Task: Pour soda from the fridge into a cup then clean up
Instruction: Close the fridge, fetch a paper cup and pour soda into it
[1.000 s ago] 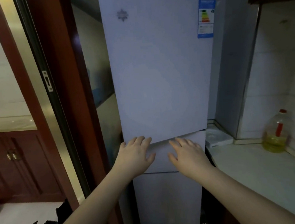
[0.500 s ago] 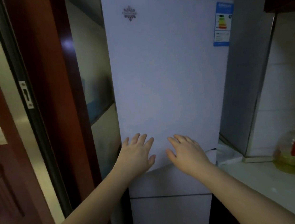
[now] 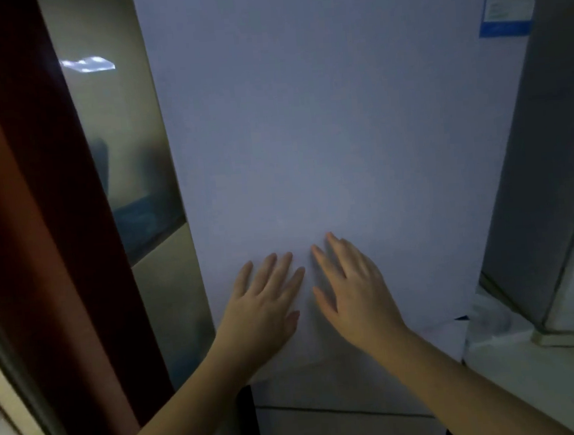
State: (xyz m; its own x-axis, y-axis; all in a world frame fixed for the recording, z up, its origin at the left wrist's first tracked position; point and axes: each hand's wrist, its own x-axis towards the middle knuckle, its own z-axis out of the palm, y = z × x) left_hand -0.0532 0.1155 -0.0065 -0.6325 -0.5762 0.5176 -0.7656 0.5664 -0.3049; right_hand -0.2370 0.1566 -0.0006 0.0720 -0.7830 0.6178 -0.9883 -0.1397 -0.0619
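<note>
Setting (head view): dim kitchen corner, a tall pale fridge (image 3: 324, 145) standing between a dark red-brown door frame (image 3: 40, 236) on the left and a light surface (image 3: 531, 369) on the right.
Fridge door: upper door (image 3: 306, 130) fills most of the view, smooth and handle-free on its face, pale lilac-white; its lower edge runs on a slant above the lower door (image 3: 344, 394), which suggests it is not fully seated, though I cannot tell for sure.
Label: blue-bordered energy sticker (image 3: 505, 1) at the door's top right.
Left hand (image 3: 265, 308): fingers straight and spread, palm flat on the lower part of the upper door, gripping nothing.
Right hand (image 3: 357, 294): fingers likewise extended, laid flat just beside the left, holding nothing.
Soda: not visible; presumably behind the door. No cup in sight either.
Risk, grip: flat palms on a slick panel give no purchase for pulling, so the hands may slide without the door opening.
Risk, swing: the door frame sits near the fridge's left side, so a wide swing could knock it.
Risk, surface: a white object (image 3: 489, 318) lies at the surface's edge just beside the door's corner and could be clipped.
</note>
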